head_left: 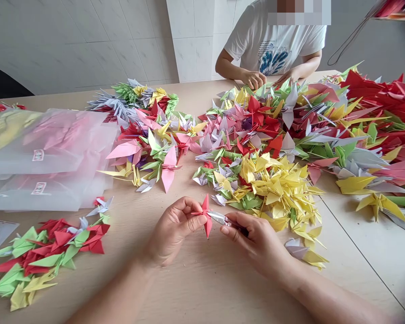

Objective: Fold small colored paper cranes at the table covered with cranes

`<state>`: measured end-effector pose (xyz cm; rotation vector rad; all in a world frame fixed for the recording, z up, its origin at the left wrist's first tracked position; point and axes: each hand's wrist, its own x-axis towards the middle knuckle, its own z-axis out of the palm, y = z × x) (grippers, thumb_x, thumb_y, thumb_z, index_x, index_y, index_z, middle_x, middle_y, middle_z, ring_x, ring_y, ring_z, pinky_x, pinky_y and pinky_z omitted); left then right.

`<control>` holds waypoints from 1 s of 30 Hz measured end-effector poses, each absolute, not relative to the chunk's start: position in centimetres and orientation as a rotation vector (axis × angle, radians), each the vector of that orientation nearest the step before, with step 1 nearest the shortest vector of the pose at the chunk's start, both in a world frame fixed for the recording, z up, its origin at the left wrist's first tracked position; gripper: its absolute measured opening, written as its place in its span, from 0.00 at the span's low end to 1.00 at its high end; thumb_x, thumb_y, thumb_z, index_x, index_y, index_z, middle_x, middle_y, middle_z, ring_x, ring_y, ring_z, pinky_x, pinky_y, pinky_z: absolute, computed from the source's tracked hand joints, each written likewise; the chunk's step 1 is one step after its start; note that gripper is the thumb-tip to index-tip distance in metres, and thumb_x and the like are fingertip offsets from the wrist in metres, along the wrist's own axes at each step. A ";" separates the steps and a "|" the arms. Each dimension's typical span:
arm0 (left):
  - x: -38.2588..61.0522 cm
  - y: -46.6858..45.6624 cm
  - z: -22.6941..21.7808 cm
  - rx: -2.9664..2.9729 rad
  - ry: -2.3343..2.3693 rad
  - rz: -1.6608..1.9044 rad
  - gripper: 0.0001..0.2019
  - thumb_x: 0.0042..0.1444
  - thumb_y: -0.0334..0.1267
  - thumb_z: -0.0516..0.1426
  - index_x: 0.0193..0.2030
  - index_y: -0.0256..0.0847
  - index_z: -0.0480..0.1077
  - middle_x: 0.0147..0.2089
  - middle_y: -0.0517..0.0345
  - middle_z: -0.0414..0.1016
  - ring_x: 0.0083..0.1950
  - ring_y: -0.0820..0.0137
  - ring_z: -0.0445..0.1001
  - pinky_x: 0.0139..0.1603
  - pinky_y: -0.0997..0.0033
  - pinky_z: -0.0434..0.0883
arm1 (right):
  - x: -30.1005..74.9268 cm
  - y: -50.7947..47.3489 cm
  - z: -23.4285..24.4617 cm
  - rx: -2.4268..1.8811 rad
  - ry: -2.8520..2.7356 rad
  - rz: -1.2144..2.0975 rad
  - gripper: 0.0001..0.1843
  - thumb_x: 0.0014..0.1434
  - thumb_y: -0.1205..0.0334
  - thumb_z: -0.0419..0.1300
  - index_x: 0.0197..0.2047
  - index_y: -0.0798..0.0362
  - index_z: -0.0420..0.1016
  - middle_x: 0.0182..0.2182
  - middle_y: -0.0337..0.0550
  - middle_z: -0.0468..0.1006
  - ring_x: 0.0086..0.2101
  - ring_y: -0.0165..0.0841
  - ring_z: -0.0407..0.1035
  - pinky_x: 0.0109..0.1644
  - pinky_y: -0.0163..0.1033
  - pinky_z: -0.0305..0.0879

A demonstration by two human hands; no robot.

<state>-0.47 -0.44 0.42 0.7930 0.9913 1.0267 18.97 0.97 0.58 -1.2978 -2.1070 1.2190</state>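
My left hand (pixel 177 227) pinches a red folded paper crane (pixel 206 212) between thumb and fingers, its wings pointing up and down. My right hand (pixel 256 240) is closed around a small silver tool (pixel 218 218) with dark handles; its exact kind is hard to make out. The tool's narrow metal end touches the crane's middle. Just beyond my right hand lies a heap of yellow paper cranes (pixel 273 180). Pink, red, green and lilac cranes (pixel 222 130) spread behind it. On the left, a loose string of red and green cranes (pixel 56 247) rests on the table.
Frosted plastic bags (pixel 97 157) with coloured paper pieces inside lie stacked at the left. Across the table a person in a white shirt (pixel 280 49) has both hands at the far edge of the heap. More red cranes (pixel 384 103) pile up at the right. A seam crosses the table (pixel 354 243).
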 end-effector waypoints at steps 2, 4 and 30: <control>-0.5 -0.4 0.4 0.772 0.967 1.019 0.05 0.54 0.32 0.59 0.32 0.40 0.64 0.28 0.65 0.65 0.31 0.78 0.63 0.33 0.77 0.60 | 19.0 1.0 0.6 -1.297 -2.114 1.215 0.15 0.63 0.53 0.49 0.28 0.53 0.63 0.21 0.33 0.56 0.23 0.27 0.50 0.25 0.32 0.47; -0.5 -0.4 0.4 0.771 0.957 1.018 0.05 0.54 0.32 0.58 0.32 0.40 0.64 0.28 0.65 0.67 0.31 0.77 0.64 0.33 0.76 0.61 | 19.0 1.0 0.5 -1.298 -2.112 1.222 0.15 0.63 0.53 0.49 0.29 0.53 0.63 0.21 0.33 0.55 0.23 0.27 0.50 0.25 0.32 0.47; -0.4 -0.3 0.7 0.814 0.944 1.043 0.03 0.56 0.31 0.57 0.33 0.39 0.65 0.27 0.66 0.70 0.30 0.79 0.64 0.33 0.78 0.60 | 19.0 0.9 0.6 -1.280 -2.096 1.225 0.17 0.64 0.54 0.48 0.26 0.52 0.56 0.21 0.32 0.52 0.23 0.27 0.48 0.26 0.33 0.47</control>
